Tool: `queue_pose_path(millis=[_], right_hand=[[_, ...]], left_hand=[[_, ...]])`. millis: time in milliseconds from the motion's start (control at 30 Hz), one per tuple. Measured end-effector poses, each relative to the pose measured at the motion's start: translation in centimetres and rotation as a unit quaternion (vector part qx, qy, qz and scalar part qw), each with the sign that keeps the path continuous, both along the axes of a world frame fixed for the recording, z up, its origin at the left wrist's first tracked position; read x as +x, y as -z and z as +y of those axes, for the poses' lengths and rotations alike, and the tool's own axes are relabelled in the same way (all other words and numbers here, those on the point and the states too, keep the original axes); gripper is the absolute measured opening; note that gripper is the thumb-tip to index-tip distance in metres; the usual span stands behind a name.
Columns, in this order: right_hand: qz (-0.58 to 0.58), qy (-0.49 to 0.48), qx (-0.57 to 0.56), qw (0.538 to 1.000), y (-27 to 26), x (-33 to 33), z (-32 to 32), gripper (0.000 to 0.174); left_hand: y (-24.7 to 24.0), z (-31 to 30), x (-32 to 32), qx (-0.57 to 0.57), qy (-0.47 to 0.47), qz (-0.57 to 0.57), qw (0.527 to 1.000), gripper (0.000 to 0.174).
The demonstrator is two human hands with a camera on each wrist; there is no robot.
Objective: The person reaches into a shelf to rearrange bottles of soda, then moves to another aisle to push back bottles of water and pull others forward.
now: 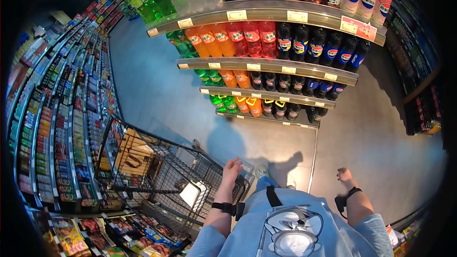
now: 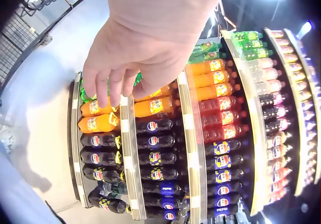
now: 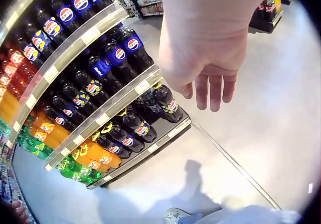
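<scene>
L hand [image 1: 232, 168] & R hand [image 1: 344, 175], both mine, hang w/ fingers loose, facing soda shelf [image 1: 266, 12]; bottles [image 1: 252, 38] on shelf, cart [image 1: 164, 166] to shelf's left.

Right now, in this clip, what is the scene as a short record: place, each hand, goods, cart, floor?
place: store aisle, drink shelf in front of the person
left hand: holds nothing
right hand: holds nothing
goods: green bottles, orange bottles, red bottles and dark cola bottles, upright on tiers
cart: on the person's left
floor: grey, shadows falling on it
</scene>
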State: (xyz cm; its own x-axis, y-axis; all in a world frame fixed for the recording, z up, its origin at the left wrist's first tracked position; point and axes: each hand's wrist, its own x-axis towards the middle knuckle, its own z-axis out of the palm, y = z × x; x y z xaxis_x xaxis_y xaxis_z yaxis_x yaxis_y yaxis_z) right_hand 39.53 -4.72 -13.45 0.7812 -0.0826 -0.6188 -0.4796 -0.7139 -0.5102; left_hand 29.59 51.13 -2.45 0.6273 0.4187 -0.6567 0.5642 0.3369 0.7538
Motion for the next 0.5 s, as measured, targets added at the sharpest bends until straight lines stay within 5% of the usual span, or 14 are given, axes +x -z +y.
queue_pose_path(millis=[500], right_hand=[[0.078,0.062,0.031,0.995,3.0,-8.8,-8.2,0.035]], left_hand=[[-0.6,-6.9,-7.3,0.049,0.022,0.011,0.998,0.039]])
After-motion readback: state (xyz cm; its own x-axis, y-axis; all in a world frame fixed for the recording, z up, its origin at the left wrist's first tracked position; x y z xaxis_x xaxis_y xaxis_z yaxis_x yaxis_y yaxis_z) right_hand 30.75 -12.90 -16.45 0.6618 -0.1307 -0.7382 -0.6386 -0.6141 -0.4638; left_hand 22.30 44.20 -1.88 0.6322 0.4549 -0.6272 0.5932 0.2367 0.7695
